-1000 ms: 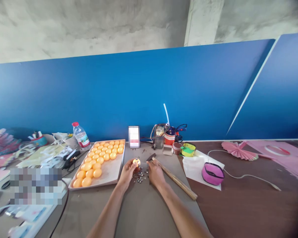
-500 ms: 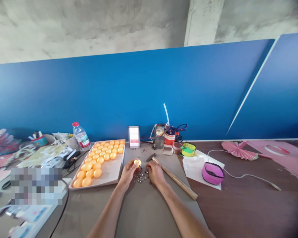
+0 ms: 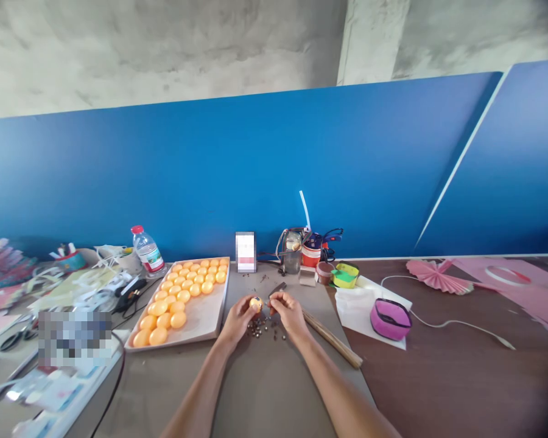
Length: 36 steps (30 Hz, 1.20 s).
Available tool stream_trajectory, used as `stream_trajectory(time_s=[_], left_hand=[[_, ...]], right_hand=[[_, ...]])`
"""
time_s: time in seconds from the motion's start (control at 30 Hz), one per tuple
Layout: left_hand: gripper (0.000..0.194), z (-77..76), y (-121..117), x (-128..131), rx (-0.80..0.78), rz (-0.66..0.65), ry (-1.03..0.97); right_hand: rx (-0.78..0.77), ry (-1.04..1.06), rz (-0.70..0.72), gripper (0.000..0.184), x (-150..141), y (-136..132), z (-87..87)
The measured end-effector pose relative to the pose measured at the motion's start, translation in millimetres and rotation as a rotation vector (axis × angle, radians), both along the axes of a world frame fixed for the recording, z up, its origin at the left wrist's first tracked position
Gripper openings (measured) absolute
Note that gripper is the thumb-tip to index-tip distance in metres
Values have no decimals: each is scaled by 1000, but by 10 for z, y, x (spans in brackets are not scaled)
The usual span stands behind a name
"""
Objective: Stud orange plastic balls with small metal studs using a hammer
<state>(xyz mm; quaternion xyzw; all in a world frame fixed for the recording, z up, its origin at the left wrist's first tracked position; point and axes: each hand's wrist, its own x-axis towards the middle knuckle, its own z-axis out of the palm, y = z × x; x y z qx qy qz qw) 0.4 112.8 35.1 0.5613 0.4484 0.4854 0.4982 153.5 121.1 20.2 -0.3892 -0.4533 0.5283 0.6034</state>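
Observation:
Between thumb and fingers, my left hand (image 3: 240,316) grips an orange ping-pong ball (image 3: 256,303) with dark marks on it. My right hand (image 3: 288,311) is pinched close beside the ball on its right; whatever its fingertips hold is too small to make out. Below both hands lie several small shiny metal pieces (image 3: 257,329) scattered on the grey mat. A hammer (image 3: 333,340) with a wooden handle rests behind and to the right of my right hand, which covers part of it.
Left of my hands, a white tray (image 3: 201,322) holds many orange balls (image 3: 178,320). A phone (image 3: 245,252) stands at the back near a glass jar (image 3: 292,261). To the right are a yellow-green container (image 3: 346,275), a purple mesh band (image 3: 391,320) and a white cable (image 3: 466,328).
My right hand has lifted from the small metal pieces and come up beside the ball, fingers pinched. My left hand has shifted slightly right and down with the ball.

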Motion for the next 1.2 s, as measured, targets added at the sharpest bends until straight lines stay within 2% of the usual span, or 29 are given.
stream_trajectory(time_s=[0.17, 0.4, 0.67, 0.83, 1.2], left_hand=[[48, -33, 13, -1, 0, -28, 15], [46, -67, 35, -8, 12, -44, 41], [47, -80, 42, -20, 32, -42, 72], [46, -88, 48, -24, 47, -43, 100], [46, -101, 57, -36, 54, -67, 146]], right_hand=[[9, 123, 36, 23, -12, 29, -47], [-17, -28, 45, 13, -15, 17, -22], [-40, -83, 68, 19, -29, -17, 31], [-20, -204, 92, 13, -39, -39, 29], [-134, -113, 195, 14, -32, -56, -27]])
